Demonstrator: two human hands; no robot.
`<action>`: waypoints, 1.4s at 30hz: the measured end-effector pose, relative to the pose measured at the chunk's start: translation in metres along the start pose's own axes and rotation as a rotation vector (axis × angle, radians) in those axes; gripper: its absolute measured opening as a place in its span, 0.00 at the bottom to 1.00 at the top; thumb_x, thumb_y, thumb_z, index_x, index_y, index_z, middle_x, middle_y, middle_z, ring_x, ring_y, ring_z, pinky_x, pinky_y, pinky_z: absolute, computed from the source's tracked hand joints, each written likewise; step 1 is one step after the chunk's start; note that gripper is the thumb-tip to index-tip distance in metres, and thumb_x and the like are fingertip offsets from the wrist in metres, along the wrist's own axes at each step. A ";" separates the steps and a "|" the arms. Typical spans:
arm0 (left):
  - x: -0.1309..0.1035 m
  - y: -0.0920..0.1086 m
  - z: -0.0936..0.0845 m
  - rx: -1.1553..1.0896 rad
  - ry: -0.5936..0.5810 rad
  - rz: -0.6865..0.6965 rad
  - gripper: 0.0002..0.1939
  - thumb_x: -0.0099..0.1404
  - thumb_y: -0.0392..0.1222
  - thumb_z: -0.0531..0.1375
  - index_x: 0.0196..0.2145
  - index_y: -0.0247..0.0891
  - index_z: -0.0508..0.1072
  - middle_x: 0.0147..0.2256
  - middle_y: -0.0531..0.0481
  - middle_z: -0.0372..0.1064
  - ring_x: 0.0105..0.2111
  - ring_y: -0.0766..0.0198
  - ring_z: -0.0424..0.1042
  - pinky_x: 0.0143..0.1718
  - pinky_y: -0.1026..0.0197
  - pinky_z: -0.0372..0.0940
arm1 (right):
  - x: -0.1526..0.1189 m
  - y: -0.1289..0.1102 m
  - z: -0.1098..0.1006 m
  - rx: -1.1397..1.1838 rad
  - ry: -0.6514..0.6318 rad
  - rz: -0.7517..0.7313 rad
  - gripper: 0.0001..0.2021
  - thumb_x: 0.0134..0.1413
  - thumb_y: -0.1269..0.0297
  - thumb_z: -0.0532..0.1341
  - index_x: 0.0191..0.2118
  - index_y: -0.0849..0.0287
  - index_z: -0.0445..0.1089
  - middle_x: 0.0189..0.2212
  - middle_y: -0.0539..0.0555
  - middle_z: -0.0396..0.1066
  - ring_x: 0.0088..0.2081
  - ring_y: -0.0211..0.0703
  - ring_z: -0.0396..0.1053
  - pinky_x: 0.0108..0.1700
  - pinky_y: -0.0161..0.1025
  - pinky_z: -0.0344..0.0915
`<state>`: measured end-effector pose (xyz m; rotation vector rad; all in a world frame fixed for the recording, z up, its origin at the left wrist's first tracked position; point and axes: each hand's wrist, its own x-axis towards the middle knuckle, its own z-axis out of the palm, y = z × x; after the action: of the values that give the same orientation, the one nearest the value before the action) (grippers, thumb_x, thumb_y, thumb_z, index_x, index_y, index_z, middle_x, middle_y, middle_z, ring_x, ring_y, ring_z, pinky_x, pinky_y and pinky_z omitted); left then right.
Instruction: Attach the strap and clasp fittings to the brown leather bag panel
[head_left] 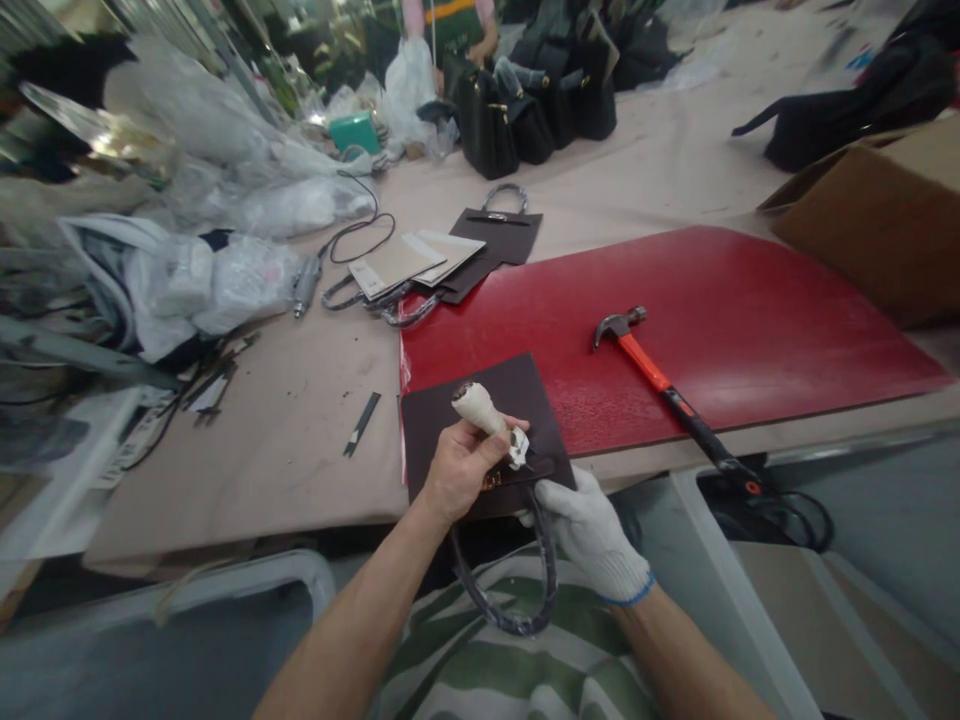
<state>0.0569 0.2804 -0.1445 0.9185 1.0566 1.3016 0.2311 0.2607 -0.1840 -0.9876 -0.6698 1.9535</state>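
My bare left hand (466,462) is closed around a tool with a white-wrapped handle (478,407), held over a dark brown bag panel (442,405). My right hand (589,525), in a white glove with a blue cuff edge, grips the panel's lower right corner; some of its fingers are hidden beneath. A plastic-wrapped loop handle (517,625) hangs from the panel toward my body. Small gold-coloured metal fittings show on the panel beside my left hand. The panel's far part lies over the edge of a red board (720,310).
A hammer (652,370) lies on the red board. Farther back are more brown panels (514,235) with beige pieces (397,262), and black bags (487,125). A small flat tool (362,424) and plastic wrapping (247,280) lie left, a cardboard box (877,210) right. A person stands across the table.
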 end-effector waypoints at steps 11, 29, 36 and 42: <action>0.001 -0.004 -0.007 0.062 0.032 0.001 0.22 0.63 0.57 0.72 0.43 0.34 0.82 0.44 0.39 0.81 0.38 0.59 0.77 0.42 0.61 0.70 | 0.005 -0.003 0.010 -0.027 0.004 -0.017 0.19 0.43 0.56 0.75 0.42 0.59 0.81 0.35 0.54 0.77 0.33 0.46 0.71 0.40 0.41 0.72; 0.002 0.007 0.002 0.180 0.057 0.041 0.22 0.63 0.58 0.70 0.41 0.33 0.81 0.37 0.42 0.80 0.34 0.61 0.76 0.40 0.62 0.71 | 0.004 -0.014 -0.003 -0.270 -0.022 -0.117 0.19 0.45 0.52 0.77 0.34 0.63 0.78 0.26 0.51 0.70 0.26 0.38 0.61 0.28 0.34 0.63; -0.001 0.011 0.006 0.215 0.081 0.066 0.21 0.62 0.55 0.71 0.40 0.32 0.81 0.36 0.42 0.80 0.34 0.61 0.77 0.39 0.62 0.72 | 0.006 -0.002 0.000 -0.174 -0.011 -0.100 0.23 0.42 0.46 0.77 0.33 0.61 0.75 0.25 0.52 0.69 0.25 0.40 0.63 0.27 0.37 0.65; -0.003 0.012 0.011 0.268 0.076 0.074 0.15 0.62 0.48 0.70 0.41 0.34 0.81 0.36 0.44 0.81 0.34 0.61 0.78 0.38 0.63 0.72 | 0.007 -0.002 0.003 -0.137 0.006 -0.078 0.26 0.38 0.45 0.79 0.31 0.62 0.75 0.25 0.52 0.69 0.24 0.38 0.62 0.26 0.37 0.64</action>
<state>0.0637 0.2789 -0.1296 1.1241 1.2888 1.2834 0.2272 0.2672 -0.1835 -1.0342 -0.8357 1.8557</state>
